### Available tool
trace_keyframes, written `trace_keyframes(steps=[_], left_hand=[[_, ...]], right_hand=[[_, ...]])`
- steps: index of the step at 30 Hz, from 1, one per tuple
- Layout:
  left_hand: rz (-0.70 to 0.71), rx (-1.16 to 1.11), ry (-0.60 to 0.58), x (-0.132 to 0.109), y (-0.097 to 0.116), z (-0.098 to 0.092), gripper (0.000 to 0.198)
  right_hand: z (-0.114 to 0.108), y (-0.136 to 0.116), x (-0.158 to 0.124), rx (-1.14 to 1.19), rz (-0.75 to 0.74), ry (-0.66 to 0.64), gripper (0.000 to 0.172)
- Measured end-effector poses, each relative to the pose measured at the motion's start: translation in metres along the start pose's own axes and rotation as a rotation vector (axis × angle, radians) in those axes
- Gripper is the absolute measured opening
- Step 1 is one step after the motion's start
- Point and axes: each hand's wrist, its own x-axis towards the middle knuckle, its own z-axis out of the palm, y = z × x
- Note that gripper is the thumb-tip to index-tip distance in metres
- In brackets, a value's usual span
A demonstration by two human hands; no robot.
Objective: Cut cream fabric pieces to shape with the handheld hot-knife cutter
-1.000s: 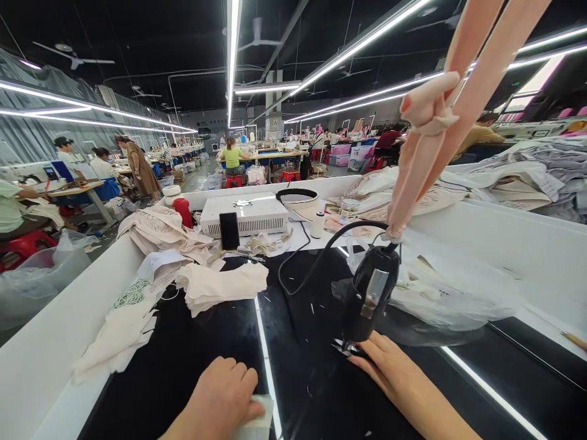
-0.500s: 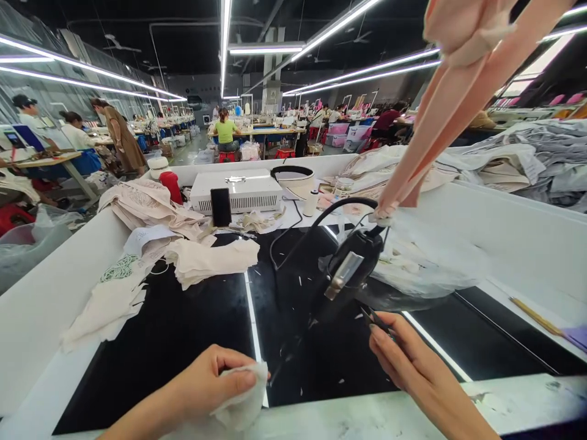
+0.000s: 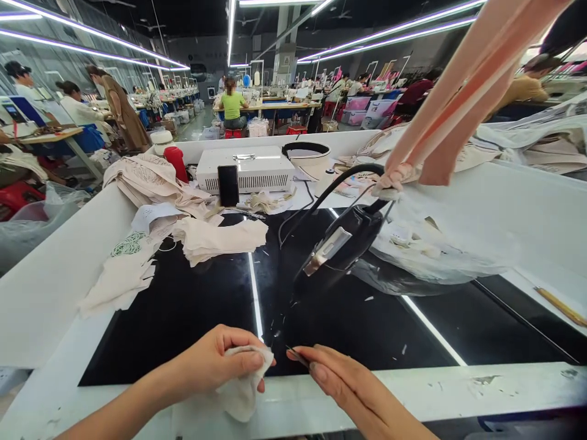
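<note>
My left hand [image 3: 217, 354] is closed on a small piece of white fabric [image 3: 241, 391], pinched between thumb and fingers, its loose end hanging below. Just to the right, my right hand [image 3: 346, 379] holds dark thread snips [image 3: 299, 357], mostly hidden by the fingers, with the tips pointing left towards the fabric. A small gap separates the snips from the left hand. Above both hands, a black device [image 3: 346, 244] with a metal plate on its side hangs tilted from knotted pink fabric strips [image 3: 463, 104]; its narrow lower end points down towards the hands.
Stacked cream fabric pieces [image 3: 220, 238] lie on the black tabletop [image 3: 183, 330]. Behind are a phone [image 3: 228, 186], a white metal box [image 3: 247, 168] and a thread cone [image 3: 323, 183]. A clear plastic bag [image 3: 440, 256] and a yellow-handled tool [image 3: 559, 305] are right. Co-workers sit beyond.
My right hand has moved left with the snips, close to my left hand. The black device has swung left and tilted more. The camera view has shifted slightly.
</note>
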Motion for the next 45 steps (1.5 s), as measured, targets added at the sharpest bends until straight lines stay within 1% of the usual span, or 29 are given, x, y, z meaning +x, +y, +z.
trace_keyframes(steps=[3,8,13,16,21,23,28,31,38,41,45], left_hand=[[-0.024,0.005,-0.001,-0.002,0.002,-0.001,0.054],[0.046,0.044,-0.019,-0.003,0.005,-0.001,0.043],[0.05,0.077,-0.035,-0.003,0.007,-0.001,0.038],[0.069,0.095,-0.044,-0.003,0.006,-0.001,0.032],[0.069,0.143,-0.024,-0.004,0.005,-0.001,0.029],[0.07,0.168,-0.014,-0.003,0.006,0.0,0.029],[0.098,0.199,-0.02,-0.003,0.005,0.001,0.029],[0.096,0.204,-0.016,-0.003,0.003,0.0,0.027],[0.079,0.203,-0.004,-0.003,0.001,0.001,0.025],[0.077,0.196,-0.008,-0.004,0.001,0.002,0.025],[0.057,0.208,0.005,-0.005,0.003,0.004,0.026]], right_hand=[[0.005,-0.005,0.003,-0.008,-0.065,0.019,0.048],[0.011,-0.006,0.008,-0.027,-0.239,-0.034,0.037],[0.016,-0.004,0.009,-0.077,-0.274,-0.037,0.032],[0.019,-0.007,0.009,-0.068,-0.318,-0.036,0.03],[0.022,-0.008,0.012,-0.044,-0.393,0.025,0.027],[0.021,-0.008,0.013,-0.062,-0.398,0.012,0.029],[0.018,-0.014,0.015,-0.155,-0.307,-0.141,0.043],[0.017,-0.019,0.016,-0.179,-0.274,-0.195,0.048],[0.019,-0.017,0.016,-0.18,-0.292,-0.202,0.052],[0.02,-0.011,0.016,-0.181,-0.285,-0.203,0.05],[0.023,-0.004,0.017,-0.18,-0.239,-0.198,0.046]])
